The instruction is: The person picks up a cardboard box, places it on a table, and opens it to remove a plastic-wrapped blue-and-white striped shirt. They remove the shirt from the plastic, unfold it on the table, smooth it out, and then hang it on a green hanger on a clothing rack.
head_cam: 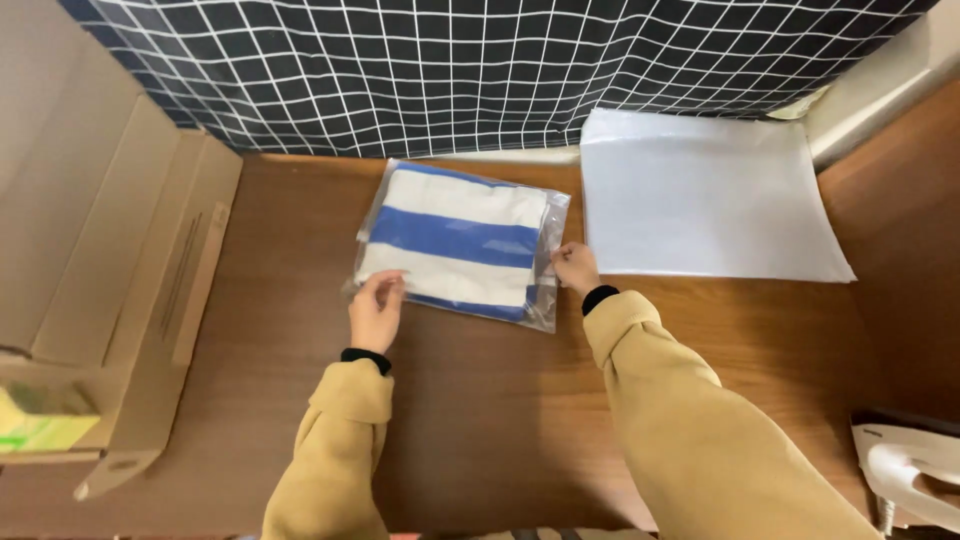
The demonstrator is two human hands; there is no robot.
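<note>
So there's a clear plastic bag [458, 243] lying flat on the brown wooden table [480, 400], near the back edge, and inside it sits a folded blue and white striped cloth [452, 240] that pretty much fills the whole bag. The bag's right edge sticks out a bit past the cloth, see-through and empty there.

The person's left hand [375, 310] rests at the bag's lower left corner, fingers loosely curled with the tips touching the plastic edge. The right hand [575, 268] is at the right edge of the bag, fingers bent in on that empty margin; whether it's really pinching the plastic or just pressing on it is hard to tell. Both arms are in tan sleeves with black cuffs.

Just right of the bag, close beside it, is a stack of flat clear bags [705, 195], empty. On the left is an open cardboard box [130, 280], with something yellow-green [40, 420] at its near end. A white iron [910, 470] pokes in at the bottom right corner. A black cloth with a white grid [480, 70] hangs behind.
</note>
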